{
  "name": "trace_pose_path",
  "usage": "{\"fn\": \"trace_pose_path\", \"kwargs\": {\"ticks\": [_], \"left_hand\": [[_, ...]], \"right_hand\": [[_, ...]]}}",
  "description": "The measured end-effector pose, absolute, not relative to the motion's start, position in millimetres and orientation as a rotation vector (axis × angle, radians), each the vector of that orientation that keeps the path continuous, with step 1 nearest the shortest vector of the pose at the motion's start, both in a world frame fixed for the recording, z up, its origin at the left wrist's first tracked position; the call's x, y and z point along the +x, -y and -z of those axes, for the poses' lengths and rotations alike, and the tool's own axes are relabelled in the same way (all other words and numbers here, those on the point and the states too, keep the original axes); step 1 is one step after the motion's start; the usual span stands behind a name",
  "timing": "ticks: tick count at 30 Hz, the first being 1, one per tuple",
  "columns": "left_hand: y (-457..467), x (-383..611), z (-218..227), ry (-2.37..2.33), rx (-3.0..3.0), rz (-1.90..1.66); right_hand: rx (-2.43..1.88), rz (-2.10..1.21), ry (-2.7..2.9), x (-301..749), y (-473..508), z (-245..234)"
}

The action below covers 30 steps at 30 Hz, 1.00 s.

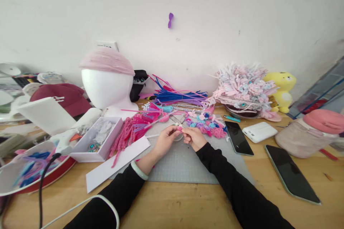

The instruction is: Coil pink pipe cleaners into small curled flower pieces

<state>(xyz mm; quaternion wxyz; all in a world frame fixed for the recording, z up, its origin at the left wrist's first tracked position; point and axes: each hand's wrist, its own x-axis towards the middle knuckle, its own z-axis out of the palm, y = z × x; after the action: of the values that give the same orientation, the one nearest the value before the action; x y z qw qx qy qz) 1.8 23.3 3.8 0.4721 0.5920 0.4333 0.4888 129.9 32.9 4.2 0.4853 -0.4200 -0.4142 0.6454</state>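
Observation:
My left hand (166,139) and my right hand (195,138) meet over the grey cutting mat (185,166), fingertips pinched together. Between them is a small bright pink piece of pipe cleaner (179,128), mostly hidden by the fingers. Just behind the fingertips lies a pair of scissors (176,120), partly covered. To the right sits a cluster of small pink, blue and purple pipe cleaner flowers (208,126). Left of my hands are bundled pink and purple pipe cleaners (134,127).
A white mannequin head (103,86) stands back left, near a white box (98,141) of beads. A flower-covered headpiece (243,93) is back right. Two phones (238,137), a white power bank (259,131) and a pink-lidded jar (301,137) occupy the right. A white cable (115,214) crosses my left sleeve.

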Motion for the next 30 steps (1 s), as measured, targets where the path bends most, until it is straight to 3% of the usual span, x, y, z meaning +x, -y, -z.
{"fn": "trace_pose_path", "kwargs": {"ticks": [12, 20, 30], "left_hand": [[-28.2, -2.1, 8.3, -1.22, 1.697, -1.297], [-25.7, -4.2, 2.8, -1.24, 1.965, -1.246], [-26.5, -5.2, -0.6, -1.172, 2.279, -1.266]], "right_hand": [[-0.994, -1.383, 1.045, 123.7, -32.2, 0.1], [-0.92, -1.614, 0.89, 126.4, -33.5, 2.1], [-0.904, -1.604, 0.896, 128.6, -34.2, 3.6]]}}
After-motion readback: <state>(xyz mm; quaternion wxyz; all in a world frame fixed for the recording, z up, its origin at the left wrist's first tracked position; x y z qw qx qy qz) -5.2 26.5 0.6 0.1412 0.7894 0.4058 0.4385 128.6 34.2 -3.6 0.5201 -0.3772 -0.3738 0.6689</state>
